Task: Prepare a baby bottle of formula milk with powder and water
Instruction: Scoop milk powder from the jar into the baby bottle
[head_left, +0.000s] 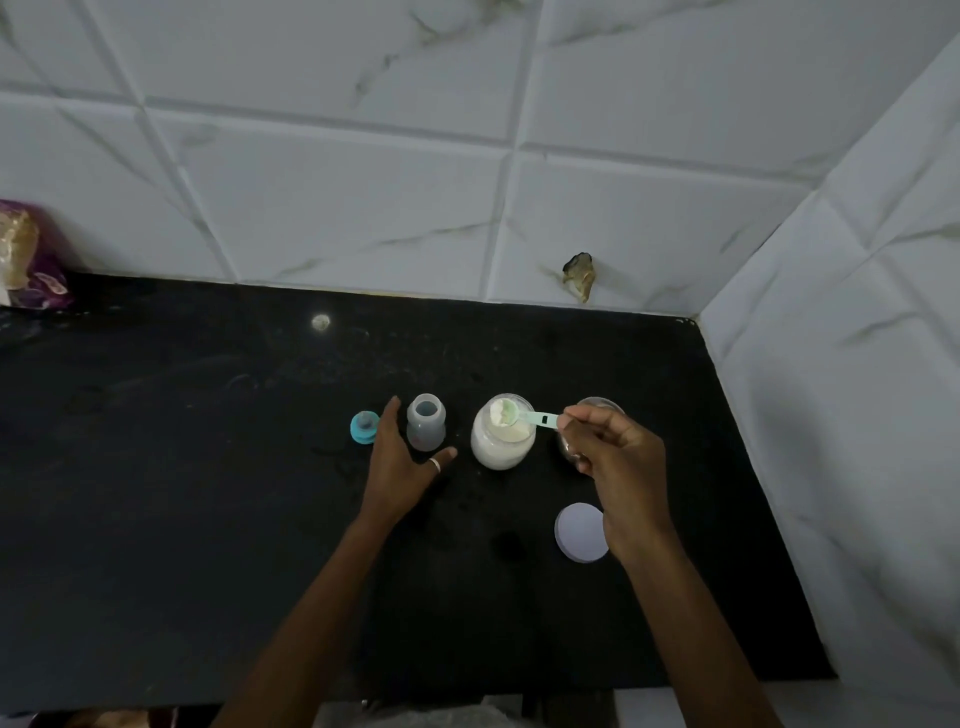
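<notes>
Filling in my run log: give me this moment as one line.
phase: powder scooping | right hand: pinches loaded scoop at powder jar mouth | left hand: open beside bottle | bottle: upright, uncapped

Far left, you have a purple and gold packet against the white tiled wall; farther right, a chipped hole just above the black counter.

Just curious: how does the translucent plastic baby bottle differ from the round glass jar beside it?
The translucent baby bottle is slimmer and waisted; the glass jar is wider and rounder. The jar holds white powder; the bottle shows none. A pale green scoop, pinched by the right hand, is at the jar's mouth, not the bottle's. Both stand upright, uncapped.
</notes>
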